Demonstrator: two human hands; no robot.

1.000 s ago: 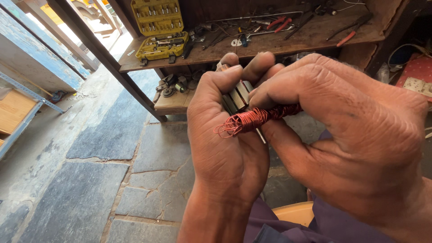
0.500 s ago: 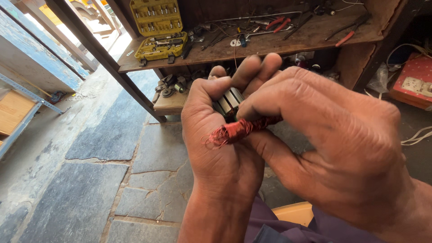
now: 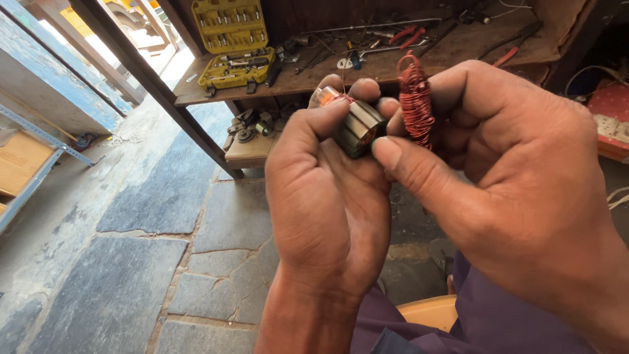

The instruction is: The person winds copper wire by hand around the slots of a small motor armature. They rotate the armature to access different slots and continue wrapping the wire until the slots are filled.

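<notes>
Left hand: the left hand (image 3: 327, 196) is clenched around a small dark grey slotted metal motor core (image 3: 359, 128), with a copper-coloured end showing above the thumb.
Right hand: the right hand (image 3: 517, 177) pinches a reddish-brown bundle of thin coiled copper wire (image 3: 415, 105) between thumb and fingers, its thumb tip pressing against the core.
Where the core is: raised in front of the person, well in front of the brown wooden workbench (image 3: 472, 42) and above the grey stone-slab floor (image 3: 131, 275).
Wire bundle: touching the core's right side, standing nearly upright.
Doing it well: by my judgement, the core should be kept from turning in the fist while the wire is kept taut and fed into one slot at a time, without kinking the fine strands.
Containers: an open yellow plastic tool case (image 3: 230, 42) sits at the workbench's left end, its lid and tray both filled with rows of small metal bits and sockets.
Loose on the workbench: red-handled pliers (image 3: 406, 34) and other hand tools.
</notes>
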